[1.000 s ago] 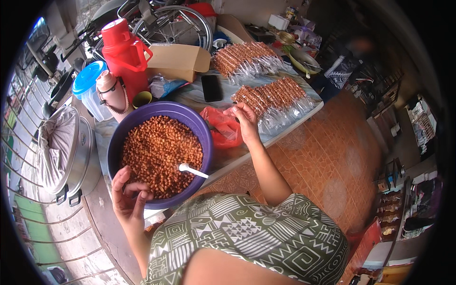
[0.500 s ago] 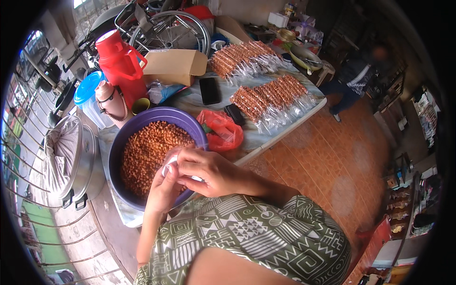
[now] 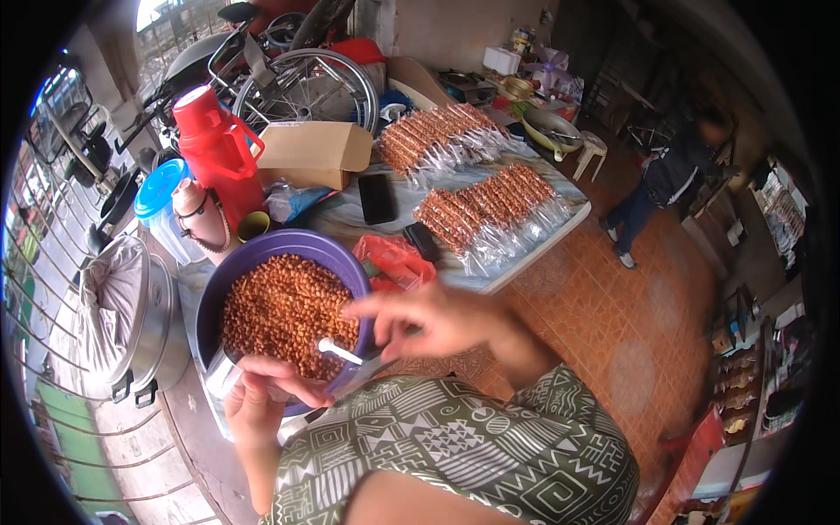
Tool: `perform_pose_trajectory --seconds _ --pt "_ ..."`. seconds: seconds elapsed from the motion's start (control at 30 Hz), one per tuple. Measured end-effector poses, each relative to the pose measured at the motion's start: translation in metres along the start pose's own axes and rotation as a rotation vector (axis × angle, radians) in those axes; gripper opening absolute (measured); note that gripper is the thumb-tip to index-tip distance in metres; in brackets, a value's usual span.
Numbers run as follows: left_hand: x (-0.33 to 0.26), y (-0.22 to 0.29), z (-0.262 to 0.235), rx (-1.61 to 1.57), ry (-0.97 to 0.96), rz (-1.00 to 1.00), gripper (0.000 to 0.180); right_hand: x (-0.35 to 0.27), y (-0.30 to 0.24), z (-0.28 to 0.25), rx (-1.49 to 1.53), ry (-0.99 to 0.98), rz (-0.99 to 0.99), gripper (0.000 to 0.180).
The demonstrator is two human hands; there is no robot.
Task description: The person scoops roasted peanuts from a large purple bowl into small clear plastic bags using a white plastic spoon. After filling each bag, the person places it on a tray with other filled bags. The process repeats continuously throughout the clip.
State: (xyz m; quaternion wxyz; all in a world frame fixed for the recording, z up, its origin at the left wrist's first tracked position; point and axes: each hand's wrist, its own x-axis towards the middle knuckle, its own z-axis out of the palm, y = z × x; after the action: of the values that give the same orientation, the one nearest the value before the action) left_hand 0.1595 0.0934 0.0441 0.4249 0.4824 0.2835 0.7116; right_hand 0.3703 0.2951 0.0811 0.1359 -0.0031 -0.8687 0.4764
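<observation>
In front of me a purple basin (image 3: 206, 306) holds a heap of reddish-brown nuts (image 3: 284, 302). My left hand (image 3: 262, 389) is at the basin's near left rim, its fingers closed on a clear plastic sleeve (image 3: 224, 374). My right hand (image 3: 437, 322), slightly smeared by motion, is over the right rim with its index finger stretched out and the others bent apart. Clear plastic also shows just below it; whether it touches is unclear. Between my hands is a small white stick-like piece (image 3: 339, 351) with a rounded end, above or on the nuts.
Two rows of filled nut packets (image 3: 490, 206) lie on the table, near a phone (image 3: 377, 199), black pouch (image 3: 422, 241) and red plastic bag (image 3: 394, 261). A red thermos (image 3: 219, 144), cardboard box (image 3: 306, 149) and large metal pot (image 3: 157, 306) stand around. Another person (image 3: 669, 179) is at the far right.
My hands have moved apart, the left toward the near left rim, the right to the right. The white piece now shows between them. The other person stands more upright.
</observation>
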Motion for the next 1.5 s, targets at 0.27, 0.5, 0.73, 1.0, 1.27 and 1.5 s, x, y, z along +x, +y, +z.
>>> perform_pose_trajectory --seconds 0.27,0.5,0.73,1.0,1.27,1.5 --pt "0.006 0.007 0.013 0.242 0.016 -0.206 0.055 -0.016 -0.113 -0.235 -0.324 1.314 -0.317 0.06" --pt "0.012 0.003 0.024 0.266 -0.008 -0.514 0.033 0.048 -0.005 -0.004 0.034 0.018 -0.066 0.069" --pt "0.009 0.009 0.017 0.414 -0.164 -0.62 0.037 0.077 0.037 0.033 0.805 -0.31 0.027 0.078" --pt "0.01 0.02 0.009 0.456 -0.147 -0.768 0.038 0.079 0.023 0.03 0.569 0.003 -0.049 0.058" --pt "-0.006 0.001 -0.013 0.621 0.073 -0.325 0.025 0.07 0.013 0.022 0.408 0.313 0.006 0.031" --pt "-0.013 0.006 -0.019 0.95 0.274 -0.247 0.013 0.053 0.024 0.034 0.2 0.549 -0.172 0.006"
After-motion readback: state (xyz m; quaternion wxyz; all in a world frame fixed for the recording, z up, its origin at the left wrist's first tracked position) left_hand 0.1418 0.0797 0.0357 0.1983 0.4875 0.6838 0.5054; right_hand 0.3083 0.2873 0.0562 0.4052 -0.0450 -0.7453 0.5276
